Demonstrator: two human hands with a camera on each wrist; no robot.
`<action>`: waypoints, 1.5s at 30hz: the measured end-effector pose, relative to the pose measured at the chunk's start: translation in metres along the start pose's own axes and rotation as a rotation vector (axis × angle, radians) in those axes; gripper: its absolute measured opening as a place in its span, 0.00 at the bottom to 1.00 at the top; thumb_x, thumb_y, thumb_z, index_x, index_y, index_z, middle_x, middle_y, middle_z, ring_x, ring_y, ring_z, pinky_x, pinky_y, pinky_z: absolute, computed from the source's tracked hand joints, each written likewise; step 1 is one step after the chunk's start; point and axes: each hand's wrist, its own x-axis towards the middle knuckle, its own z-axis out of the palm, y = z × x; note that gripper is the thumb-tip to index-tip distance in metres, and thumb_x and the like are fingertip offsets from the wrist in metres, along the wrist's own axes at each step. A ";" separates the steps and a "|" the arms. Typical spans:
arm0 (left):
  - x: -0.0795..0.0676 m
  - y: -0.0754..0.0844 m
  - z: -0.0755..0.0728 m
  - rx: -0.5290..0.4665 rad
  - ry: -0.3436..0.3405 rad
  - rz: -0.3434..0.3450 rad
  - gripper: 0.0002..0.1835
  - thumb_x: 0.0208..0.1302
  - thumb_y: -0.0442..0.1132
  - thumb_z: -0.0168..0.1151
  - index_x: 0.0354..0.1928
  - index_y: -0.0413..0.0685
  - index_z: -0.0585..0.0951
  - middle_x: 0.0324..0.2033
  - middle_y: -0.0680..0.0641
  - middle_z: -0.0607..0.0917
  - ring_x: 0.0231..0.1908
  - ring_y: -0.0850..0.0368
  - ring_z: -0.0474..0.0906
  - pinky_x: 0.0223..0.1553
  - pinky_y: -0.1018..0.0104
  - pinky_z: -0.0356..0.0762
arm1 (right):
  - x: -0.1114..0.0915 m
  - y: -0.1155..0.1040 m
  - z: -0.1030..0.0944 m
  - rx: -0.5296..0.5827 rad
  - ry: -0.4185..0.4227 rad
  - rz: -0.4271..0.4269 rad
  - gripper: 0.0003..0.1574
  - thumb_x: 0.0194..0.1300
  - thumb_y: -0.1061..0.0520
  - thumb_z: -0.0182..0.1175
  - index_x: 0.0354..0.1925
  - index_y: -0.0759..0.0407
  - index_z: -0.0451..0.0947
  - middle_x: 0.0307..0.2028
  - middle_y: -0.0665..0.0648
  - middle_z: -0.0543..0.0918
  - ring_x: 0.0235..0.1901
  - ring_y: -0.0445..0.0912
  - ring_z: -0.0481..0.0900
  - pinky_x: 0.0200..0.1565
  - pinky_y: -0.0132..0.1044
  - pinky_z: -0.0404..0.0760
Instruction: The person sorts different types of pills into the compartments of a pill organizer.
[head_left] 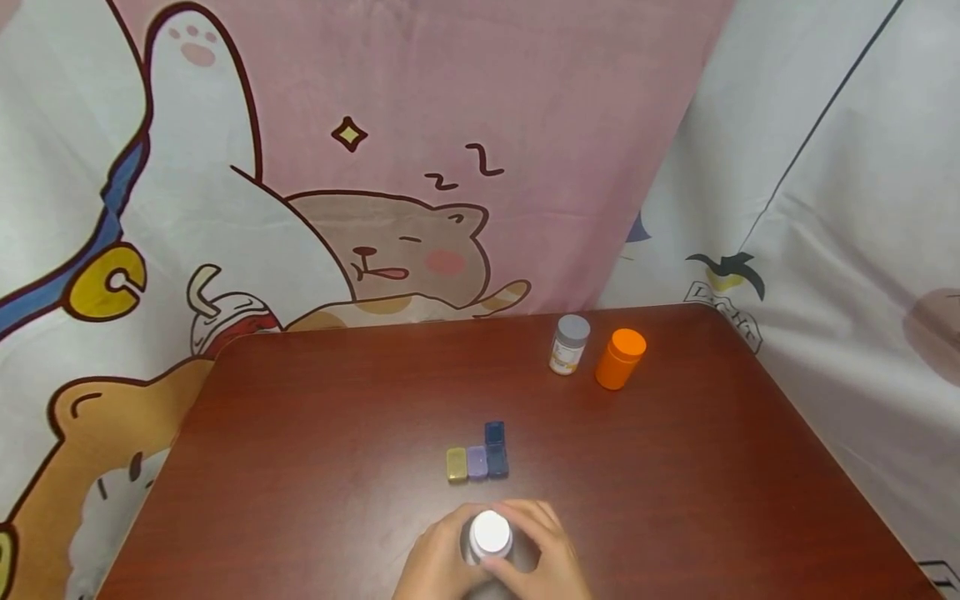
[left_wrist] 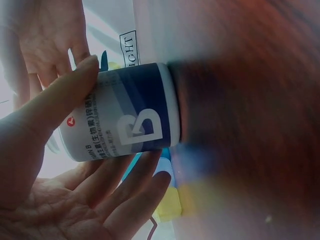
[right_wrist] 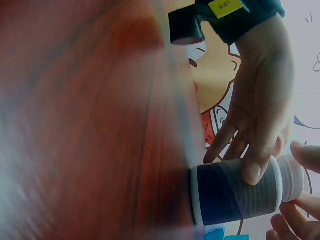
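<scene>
A white vitamin bottle [left_wrist: 107, 117] with a navy band and a large letter B stands upright at the near side of the table. My left hand [head_left: 437, 557] grips its body, thumb across the label and fingers round the far side. At the top, the white cap [head_left: 491, 532] sits between the thumb and fingers of my right hand [head_left: 553, 557], which pinch it. Just beyond the hands lies a small pill organizer [head_left: 477, 463] with yellow, purple and dark blue compartments; its dark blue lid [head_left: 494, 432] is flipped up.
At the back right of the brown table [head_left: 315, 417] stand a white bottle with a grey cap [head_left: 567, 346] and an orange bottle [head_left: 619, 360]. A cartoon-printed cloth [head_left: 600, 125] hangs behind the table and along its sides.
</scene>
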 end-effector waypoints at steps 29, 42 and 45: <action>0.001 -0.006 -0.005 -0.133 -0.096 -0.022 0.34 0.36 0.51 0.76 0.49 0.46 0.79 0.39 0.48 0.87 0.36 0.61 0.79 0.37 0.57 0.81 | 0.055 0.021 -0.030 0.085 -0.600 -0.325 0.28 0.58 0.51 0.64 0.57 0.47 0.74 0.49 0.44 0.82 0.50 0.35 0.72 0.50 0.36 0.80; 0.001 -0.004 -0.008 -0.149 -0.109 -0.005 0.35 0.37 0.48 0.76 0.51 0.44 0.79 0.41 0.46 0.87 0.39 0.60 0.79 0.41 0.53 0.81 | 0.050 0.018 -0.035 0.048 -0.606 -0.321 0.31 0.60 0.60 0.61 0.61 0.44 0.70 0.55 0.42 0.79 0.53 0.36 0.70 0.53 0.42 0.80; 0.001 -0.003 -0.007 -0.144 -0.109 -0.021 0.36 0.36 0.48 0.77 0.51 0.41 0.78 0.43 0.44 0.87 0.40 0.57 0.80 0.41 0.51 0.81 | 0.045 0.016 -0.038 0.034 -0.577 -0.239 0.30 0.61 0.54 0.62 0.61 0.43 0.70 0.56 0.41 0.78 0.55 0.36 0.70 0.53 0.46 0.79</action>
